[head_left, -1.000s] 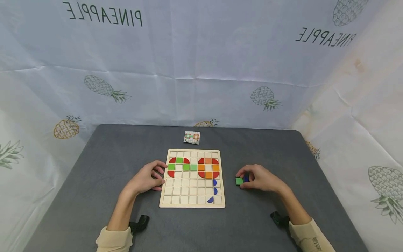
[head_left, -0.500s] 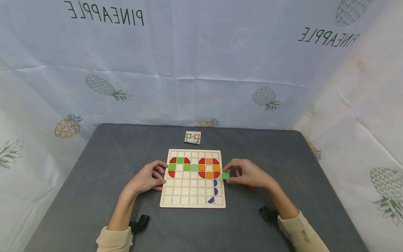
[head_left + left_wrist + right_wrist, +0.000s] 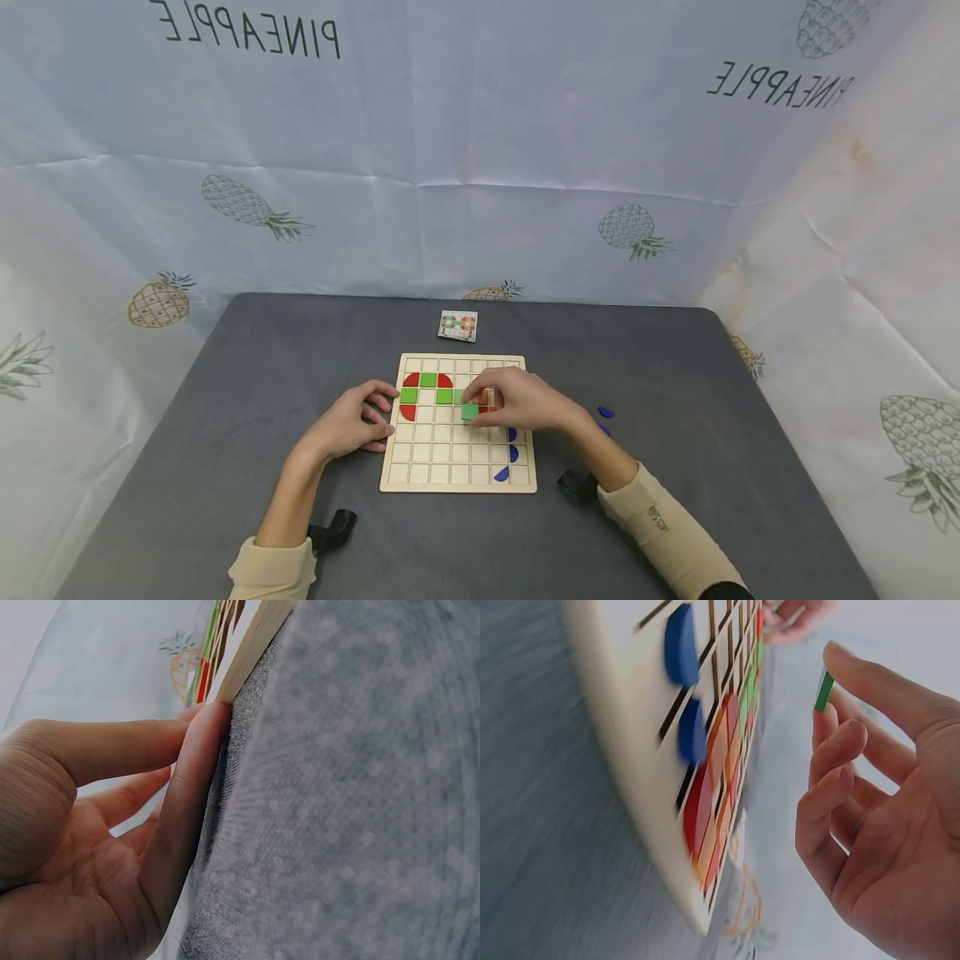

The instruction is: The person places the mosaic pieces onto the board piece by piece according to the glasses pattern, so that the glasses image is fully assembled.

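A pale wooden grid board (image 3: 438, 477) lies on the dark table. Red, green and orange pieces fill cells in its upper part, and several blue half-round pieces (image 3: 502, 474) sit at its lower right. My left hand (image 3: 351, 423) touches the board's left edge with thumb and fingertips. Over the board, my right hand (image 3: 525, 402) pinches a green square tile (image 3: 470, 412) between thumb and finger. The right wrist view has that tile (image 3: 825, 691) edge-on, apart from the board's surface. Part of the orange-red group is hidden under the right hand.
Loose blue half-round pieces (image 3: 606, 412) lie on the table to the right, partly covered by my right forearm. A small pattern card (image 3: 457, 326) sits behind the board. A white pineapple-print cloth (image 3: 450, 242) hangs behind the table.
My right hand has moved left from the table beside the board to above it, carrying the green tile. Blue pieces on the right are uncovered. The left hand has stayed at the board's edge.
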Tool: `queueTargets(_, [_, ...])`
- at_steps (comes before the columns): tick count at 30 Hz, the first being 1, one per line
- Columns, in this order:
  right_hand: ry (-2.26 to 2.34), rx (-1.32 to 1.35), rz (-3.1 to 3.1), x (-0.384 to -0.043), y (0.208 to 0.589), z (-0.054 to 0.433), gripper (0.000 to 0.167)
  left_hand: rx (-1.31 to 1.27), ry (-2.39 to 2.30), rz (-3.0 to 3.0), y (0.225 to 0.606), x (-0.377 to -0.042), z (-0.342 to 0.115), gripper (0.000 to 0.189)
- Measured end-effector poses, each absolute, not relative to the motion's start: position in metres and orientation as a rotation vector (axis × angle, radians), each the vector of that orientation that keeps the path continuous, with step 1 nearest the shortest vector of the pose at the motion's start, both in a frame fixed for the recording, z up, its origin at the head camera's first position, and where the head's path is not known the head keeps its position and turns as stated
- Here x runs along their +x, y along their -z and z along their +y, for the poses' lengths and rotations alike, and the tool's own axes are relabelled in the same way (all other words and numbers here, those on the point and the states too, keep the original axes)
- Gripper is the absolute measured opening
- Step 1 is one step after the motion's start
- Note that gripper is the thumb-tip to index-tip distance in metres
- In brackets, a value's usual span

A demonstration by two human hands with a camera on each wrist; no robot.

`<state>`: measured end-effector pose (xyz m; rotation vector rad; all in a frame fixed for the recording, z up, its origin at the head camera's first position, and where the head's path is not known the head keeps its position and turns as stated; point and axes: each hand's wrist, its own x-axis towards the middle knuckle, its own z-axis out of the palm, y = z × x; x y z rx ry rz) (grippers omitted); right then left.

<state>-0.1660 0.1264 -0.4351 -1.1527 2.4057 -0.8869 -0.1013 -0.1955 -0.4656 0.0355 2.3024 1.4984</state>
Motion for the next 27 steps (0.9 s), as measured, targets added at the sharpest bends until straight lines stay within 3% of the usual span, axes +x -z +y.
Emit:
queueTargets(12, [0.674,-1.098,2.423,-0.174,0.436,0.067,0.029,0.039,-1.504,2.292,0.465,-0.102,-0.197,0.055])
queueTargets(27, [0.491,-1.095,2.473,-0.174,0.44,0.038,0.026,0.059,-1.514,2.279,0.462,-0.103,-0.198,0.057])
